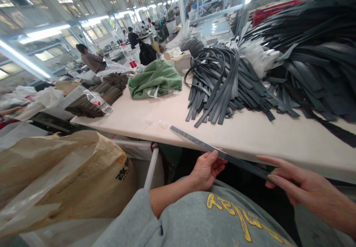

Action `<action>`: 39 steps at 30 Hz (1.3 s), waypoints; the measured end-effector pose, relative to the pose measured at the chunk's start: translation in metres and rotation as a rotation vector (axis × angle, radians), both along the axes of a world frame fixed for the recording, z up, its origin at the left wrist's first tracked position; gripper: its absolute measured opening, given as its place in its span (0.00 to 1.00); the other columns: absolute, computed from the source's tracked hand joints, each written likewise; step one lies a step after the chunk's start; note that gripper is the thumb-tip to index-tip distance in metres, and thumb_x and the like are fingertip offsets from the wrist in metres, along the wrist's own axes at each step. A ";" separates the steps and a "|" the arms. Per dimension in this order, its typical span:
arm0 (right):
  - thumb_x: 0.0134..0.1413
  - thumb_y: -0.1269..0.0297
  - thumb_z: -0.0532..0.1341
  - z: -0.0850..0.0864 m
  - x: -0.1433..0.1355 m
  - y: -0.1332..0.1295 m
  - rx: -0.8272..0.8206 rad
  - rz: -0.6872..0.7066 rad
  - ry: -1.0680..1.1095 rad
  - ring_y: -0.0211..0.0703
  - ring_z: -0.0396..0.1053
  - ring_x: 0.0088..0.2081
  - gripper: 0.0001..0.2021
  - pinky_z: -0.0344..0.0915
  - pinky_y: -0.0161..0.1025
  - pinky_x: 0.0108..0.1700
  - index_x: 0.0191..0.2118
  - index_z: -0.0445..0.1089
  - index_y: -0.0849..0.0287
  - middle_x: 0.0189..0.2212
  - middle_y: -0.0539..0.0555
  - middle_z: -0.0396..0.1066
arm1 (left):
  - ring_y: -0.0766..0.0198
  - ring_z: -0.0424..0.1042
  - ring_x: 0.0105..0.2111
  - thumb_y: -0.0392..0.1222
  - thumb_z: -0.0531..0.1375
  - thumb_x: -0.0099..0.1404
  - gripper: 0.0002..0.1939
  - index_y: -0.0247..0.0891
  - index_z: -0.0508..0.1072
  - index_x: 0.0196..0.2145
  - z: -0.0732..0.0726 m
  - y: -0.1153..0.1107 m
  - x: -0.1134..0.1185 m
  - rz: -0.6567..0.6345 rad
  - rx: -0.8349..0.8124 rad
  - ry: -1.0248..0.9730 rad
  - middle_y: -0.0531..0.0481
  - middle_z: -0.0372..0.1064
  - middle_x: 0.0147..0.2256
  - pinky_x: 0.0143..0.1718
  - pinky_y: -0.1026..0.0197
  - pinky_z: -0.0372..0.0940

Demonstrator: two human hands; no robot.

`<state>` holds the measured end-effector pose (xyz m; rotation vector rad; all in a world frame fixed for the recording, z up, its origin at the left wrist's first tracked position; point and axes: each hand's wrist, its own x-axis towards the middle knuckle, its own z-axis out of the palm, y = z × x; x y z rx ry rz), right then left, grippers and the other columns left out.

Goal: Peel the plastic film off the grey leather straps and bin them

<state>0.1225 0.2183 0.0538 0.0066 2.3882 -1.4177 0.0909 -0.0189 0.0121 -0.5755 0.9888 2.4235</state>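
Note:
A long, flat dark grey strap (244, 164) runs slantwise in front of me, its far end over the table's front edge. My left hand (208, 168) pinches it near the middle, thumb on top and fingers curled beneath. Further along, my right hand (297, 180) grips the strap between thumb and curled fingers, with the index finger stretched out. Beyond the right hand, a dark length shows at the right edge, partly hidden. Past the strap, a loose bundle of similar dark straps (219, 80) lies on the table, several curling over in loops.
A larger heap of dark strips (322, 58) covers the right of the pale table (144, 117). A green cloth (155, 79), a plastic bottle (98, 102) and stacked brown strips (86, 100) lie further left. A big brown paper sack (105, 180) stands at my left. Other people sit far back.

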 end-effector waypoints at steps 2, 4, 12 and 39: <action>0.56 0.44 0.58 -0.004 -0.006 -0.022 0.014 0.032 0.052 0.43 0.66 0.17 0.29 0.66 0.42 0.20 0.59 0.66 0.52 0.27 0.54 0.76 | 0.64 0.75 0.31 0.50 0.74 0.46 0.22 0.35 0.79 0.36 -0.003 0.010 0.007 -0.112 -0.004 -0.003 0.48 0.76 0.30 0.33 0.65 0.64; 0.58 0.46 0.56 -0.007 -0.011 -0.041 0.006 0.060 0.124 0.42 0.66 0.18 0.28 0.68 0.42 0.23 0.60 0.64 0.54 0.26 0.52 0.75 | 0.63 0.75 0.32 0.51 0.74 0.47 0.24 0.35 0.79 0.40 -0.004 0.017 0.012 -0.189 -0.014 0.024 0.46 0.77 0.32 0.33 0.65 0.63; 0.52 0.40 0.59 -0.020 0.019 0.024 -0.028 -0.090 0.008 0.50 0.69 0.19 0.30 0.70 0.46 0.23 0.59 0.65 0.44 0.27 0.59 0.77 | 0.63 0.74 0.34 0.53 0.74 0.46 0.23 0.34 0.80 0.36 -0.003 0.014 0.008 -0.073 -0.125 0.083 0.43 0.77 0.37 0.34 0.65 0.64; 0.56 0.43 0.58 -0.025 0.001 -0.044 -0.140 -0.024 0.245 0.41 0.69 0.21 0.22 0.70 0.36 0.24 0.43 0.78 0.55 0.20 0.51 0.72 | 0.63 0.74 0.33 0.42 0.74 0.45 0.25 0.34 0.77 0.42 -0.009 0.019 0.009 -0.389 -0.053 0.126 0.46 0.76 0.37 0.41 0.60 0.67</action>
